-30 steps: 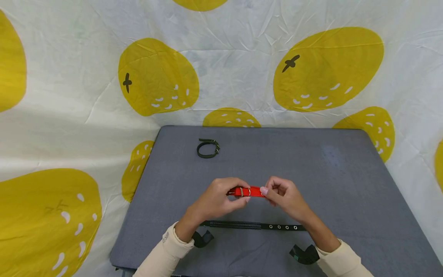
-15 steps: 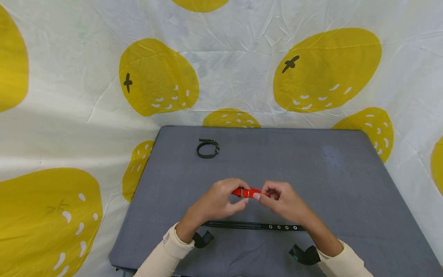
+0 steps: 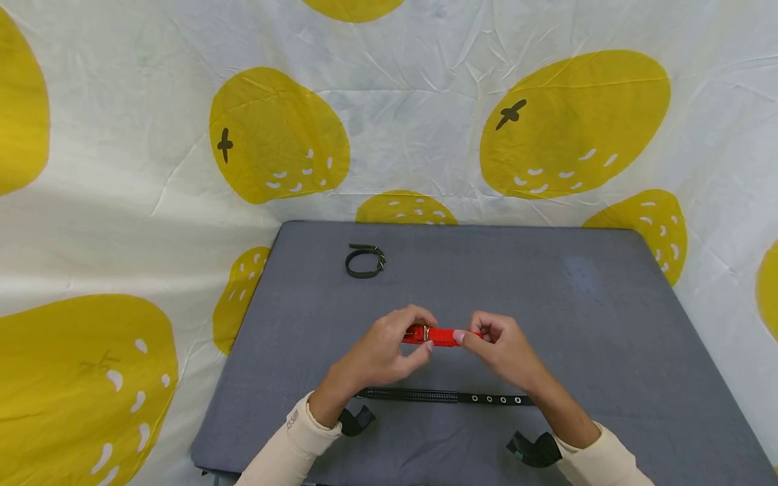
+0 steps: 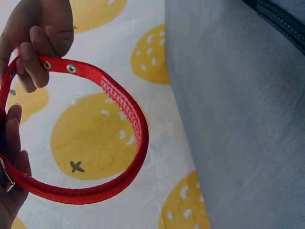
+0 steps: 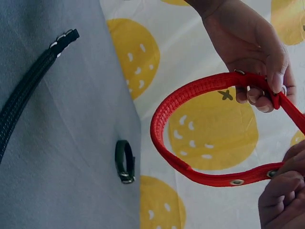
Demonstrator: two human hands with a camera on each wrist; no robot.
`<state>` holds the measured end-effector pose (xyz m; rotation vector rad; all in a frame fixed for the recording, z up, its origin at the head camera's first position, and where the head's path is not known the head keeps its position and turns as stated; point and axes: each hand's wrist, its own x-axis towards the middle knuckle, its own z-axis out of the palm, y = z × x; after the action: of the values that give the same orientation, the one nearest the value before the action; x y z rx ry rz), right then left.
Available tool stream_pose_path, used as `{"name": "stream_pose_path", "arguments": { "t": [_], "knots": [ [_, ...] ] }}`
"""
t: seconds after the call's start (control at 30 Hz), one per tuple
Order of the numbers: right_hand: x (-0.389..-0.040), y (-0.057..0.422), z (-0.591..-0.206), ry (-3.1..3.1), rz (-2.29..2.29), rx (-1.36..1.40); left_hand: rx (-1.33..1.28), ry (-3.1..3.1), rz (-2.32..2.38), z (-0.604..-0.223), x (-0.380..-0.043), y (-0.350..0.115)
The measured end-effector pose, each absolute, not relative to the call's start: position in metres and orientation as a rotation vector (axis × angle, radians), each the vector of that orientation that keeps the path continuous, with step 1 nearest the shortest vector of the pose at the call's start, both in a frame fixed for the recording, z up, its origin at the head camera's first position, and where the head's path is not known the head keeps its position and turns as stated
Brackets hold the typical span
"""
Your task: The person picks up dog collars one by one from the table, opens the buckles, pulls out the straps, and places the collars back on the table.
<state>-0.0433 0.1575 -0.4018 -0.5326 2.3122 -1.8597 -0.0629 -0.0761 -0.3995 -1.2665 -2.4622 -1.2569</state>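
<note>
**First:** Head view: what do we enter?

**Second:** One red collar (image 3: 444, 337), held above the grey desk (image 3: 577, 324), between the two grips; its visible length runs side to side. We list the left grip (image 3: 387, 347) as clamped on the buckle end, thumb and fingers curled round it, and the right grip (image 3: 497, 344) as pinching the opposite end. Metal fitting (image 3: 427, 334): the left is the nearer. Also one black strap (image 3: 413, 395), nearly parallel, closer to the person; one dark green collar (image 3: 362, 274), looped, farther off and leftward.

**First:** Left wrist view?

**Second:** Red collar as a rounded loop. We note eyelets (image 4: 71, 68) beside the right grip's fingers, the left grip at the fitting.

**First:** Right wrist view?

**Second:** Loop again, strap slanting from left grip towards right. Whether it passes through the fitting, we cannot tell.
</note>
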Motion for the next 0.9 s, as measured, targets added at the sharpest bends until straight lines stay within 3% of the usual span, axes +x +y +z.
{"name": "stream_pose_path", "arguments": {
  "t": [0.57,0.9],
  "knots": [
    [-0.0455,0.1612,-0.4063,2.105,-2.232,-0.574,-1.206,-2.445,-1.284,-0.4013,-0.0636,-0.0816],
    [-0.0454,0.1627,-0.4028,2.040,-2.481,-0.452,-1.181,-2.471,-1.200,-0.4023,-0.0664,-0.0823]
  ]
}}
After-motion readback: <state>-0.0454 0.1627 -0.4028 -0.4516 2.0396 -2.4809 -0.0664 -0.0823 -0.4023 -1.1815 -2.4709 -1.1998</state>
